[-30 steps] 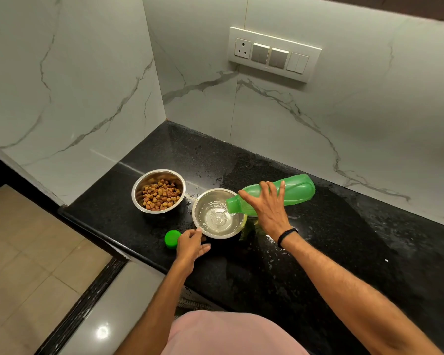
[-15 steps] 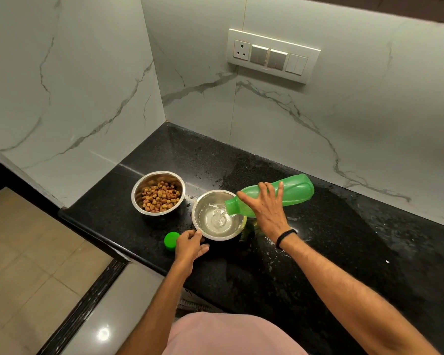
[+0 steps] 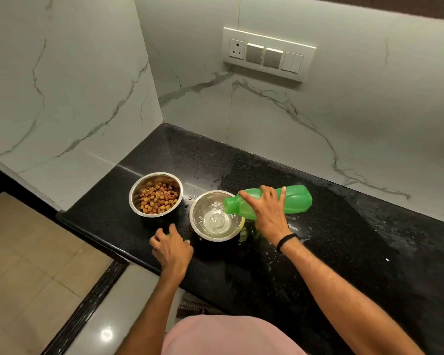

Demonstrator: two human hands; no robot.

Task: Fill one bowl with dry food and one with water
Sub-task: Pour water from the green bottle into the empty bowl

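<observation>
**Water pour under way, food bowl looks done**

Water bowl (image 3: 203,204): steel, near the front edge of the counter (image 3: 331,265), just right of the food bowl (image 3: 135,201). The two are close but not touching. Shallow water in it, thin stream landing mid-bowl. My read: well short of full.

Green bottle (image 3: 296,201) is tipped almost flat, mouth over the water bowl's right rim. Right hand (image 3: 267,216) wraps it from above near the shoulder, fingers spread across the body.

Handling guess: the bottle is thin plastic, light, and gives under a squeeze, so grip the body, not the neck. The bowl is rigid and slick, and the stone around it is wet, so it may skate. Once filled it will slosh. Lift it level by opposite rim points.

Left hand (image 3: 171,249) rests by the front edge, left of the water bowl, fingers curved over a sliver of green cap (image 3: 167,234). Can't tell whether it pinches it.

Food bowl holds kibble (image 3: 158,198) and sits toward the counter's left edge.
</observation>
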